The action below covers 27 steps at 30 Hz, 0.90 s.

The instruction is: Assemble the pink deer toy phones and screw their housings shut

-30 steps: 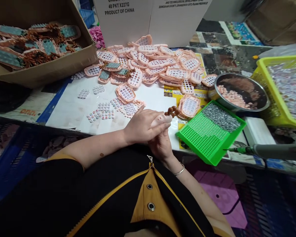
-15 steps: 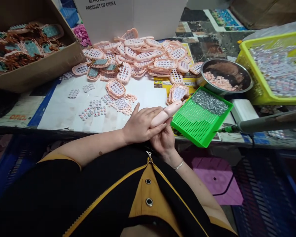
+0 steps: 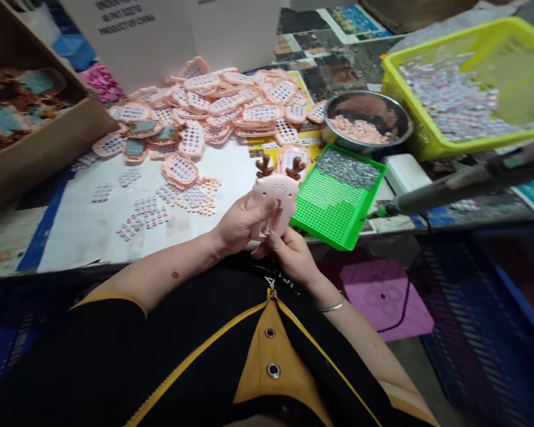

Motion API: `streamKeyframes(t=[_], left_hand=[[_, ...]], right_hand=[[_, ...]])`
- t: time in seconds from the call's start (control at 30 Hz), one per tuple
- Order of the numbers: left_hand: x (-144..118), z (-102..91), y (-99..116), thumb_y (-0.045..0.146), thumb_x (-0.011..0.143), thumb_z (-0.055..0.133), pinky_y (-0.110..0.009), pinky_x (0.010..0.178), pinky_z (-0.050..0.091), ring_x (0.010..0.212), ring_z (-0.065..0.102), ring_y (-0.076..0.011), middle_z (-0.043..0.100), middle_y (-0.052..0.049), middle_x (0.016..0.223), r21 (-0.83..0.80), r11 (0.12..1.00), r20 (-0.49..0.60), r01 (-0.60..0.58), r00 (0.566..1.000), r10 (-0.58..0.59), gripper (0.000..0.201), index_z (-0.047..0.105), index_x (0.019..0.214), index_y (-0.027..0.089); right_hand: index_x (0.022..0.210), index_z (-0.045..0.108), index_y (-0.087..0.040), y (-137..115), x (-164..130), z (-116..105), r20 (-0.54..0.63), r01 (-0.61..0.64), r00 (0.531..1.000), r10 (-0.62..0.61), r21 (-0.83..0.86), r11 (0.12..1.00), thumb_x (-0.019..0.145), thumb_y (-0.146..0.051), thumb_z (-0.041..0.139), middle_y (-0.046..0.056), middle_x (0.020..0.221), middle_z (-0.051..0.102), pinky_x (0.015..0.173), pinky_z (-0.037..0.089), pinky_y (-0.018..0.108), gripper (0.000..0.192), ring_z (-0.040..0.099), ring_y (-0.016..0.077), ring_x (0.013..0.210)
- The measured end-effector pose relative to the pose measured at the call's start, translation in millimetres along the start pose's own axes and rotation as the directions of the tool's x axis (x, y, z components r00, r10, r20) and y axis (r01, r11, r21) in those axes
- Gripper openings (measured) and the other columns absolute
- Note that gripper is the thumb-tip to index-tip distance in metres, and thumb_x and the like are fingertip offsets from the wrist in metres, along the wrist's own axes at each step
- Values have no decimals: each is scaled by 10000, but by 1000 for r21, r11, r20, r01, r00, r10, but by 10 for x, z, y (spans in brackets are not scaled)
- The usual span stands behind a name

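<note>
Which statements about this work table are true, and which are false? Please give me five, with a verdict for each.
1. The left hand holds the pink casing. True.
2. The right hand is inside the metal bowl. False: it is at the casing's near edge.
3. Two brown antlers stick out from the casing's far end. True.
4. Silvery pieces cover the whole green tray. False: they lie in its far part; the near part is bare mesh.
5. The bowl contains small pink pieces. True.
</note>
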<state>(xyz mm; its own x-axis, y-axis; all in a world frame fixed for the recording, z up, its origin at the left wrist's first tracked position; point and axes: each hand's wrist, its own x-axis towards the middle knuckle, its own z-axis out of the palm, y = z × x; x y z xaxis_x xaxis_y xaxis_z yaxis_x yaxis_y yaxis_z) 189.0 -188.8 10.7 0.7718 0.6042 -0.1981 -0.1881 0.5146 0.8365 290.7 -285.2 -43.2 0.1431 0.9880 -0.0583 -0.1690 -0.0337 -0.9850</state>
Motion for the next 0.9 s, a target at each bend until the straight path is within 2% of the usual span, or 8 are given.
streamKeyframes(t=[0.2,0.23,0.33,0.37,0.4,0.5,0.53,0.9], left_hand=[[197,81,-3,468,669,874,-291,754,557,804,698,-175,754,-59,939,-105,992,7,68,998,-67,457,734,988,173],[235,91,-8,427,677,871,-293,748,559,798,700,-178,754,-63,924,-115,988,17,100,995,-98,425,736,983,165],[346,138,-42,334,703,828,-333,745,570,784,708,-206,754,-80,902,-137,964,89,229,972,-218,370,727,1002,140],[383,160,-59,309,715,803,-356,763,575,783,712,-215,755,-85,907,-141,953,116,269,960,-254,358,721,1017,135],[420,185,-76,283,725,779,-379,784,577,778,715,-221,756,-88,909,-143,941,137,306,948,-287,343,714,1027,133],[531,256,-116,204,720,745,-381,777,577,741,716,-216,759,-89,865,-130,916,158,380,920,-359,315,700,1022,127],[564,277,-122,175,700,749,-361,756,575,733,715,-210,759,-87,850,-128,912,155,390,916,-370,324,696,1016,127],[679,383,-138,146,702,753,-334,673,547,683,677,-182,727,-66,789,-62,876,30,477,879,-476,267,668,955,132]], right_hand=[[819,730,-240,-389,-375,-495,-104,268,888,-448,-676,687,901,-436,686,2,712,734,566,514,286,217,673,152,618],[888,754,-282,-485,-453,-588,-223,282,759,-612,-735,617,908,-374,691,-17,744,735,589,522,289,113,675,145,639],[1055,752,-432,-767,-558,-883,-440,342,109,-891,-825,449,910,-356,697,-69,861,717,675,540,276,173,678,112,713],[1079,743,-464,-843,-542,-989,-443,385,16,-896,-825,415,872,-403,737,-83,954,718,756,547,276,216,696,117,818],[1106,729,-487,-902,-505,-1094,-459,442,51,-887,-786,432,813,-450,787,-99,1069,712,872,538,288,301,693,141,998],[1170,709,-424,-985,-332,-1357,-464,456,571,-677,-507,732,772,-591,768,-32,1083,721,965,529,372,435,691,199,1058],[1145,714,-382,-990,-271,-1409,-441,411,669,-598,-452,792,757,-613,769,-5,977,727,893,556,383,455,708,198,931],[864,540,-312,-873,186,-1322,-361,435,726,-586,-419,797,803,-692,671,-84,531,437,534,502,326,407,515,132,457]])
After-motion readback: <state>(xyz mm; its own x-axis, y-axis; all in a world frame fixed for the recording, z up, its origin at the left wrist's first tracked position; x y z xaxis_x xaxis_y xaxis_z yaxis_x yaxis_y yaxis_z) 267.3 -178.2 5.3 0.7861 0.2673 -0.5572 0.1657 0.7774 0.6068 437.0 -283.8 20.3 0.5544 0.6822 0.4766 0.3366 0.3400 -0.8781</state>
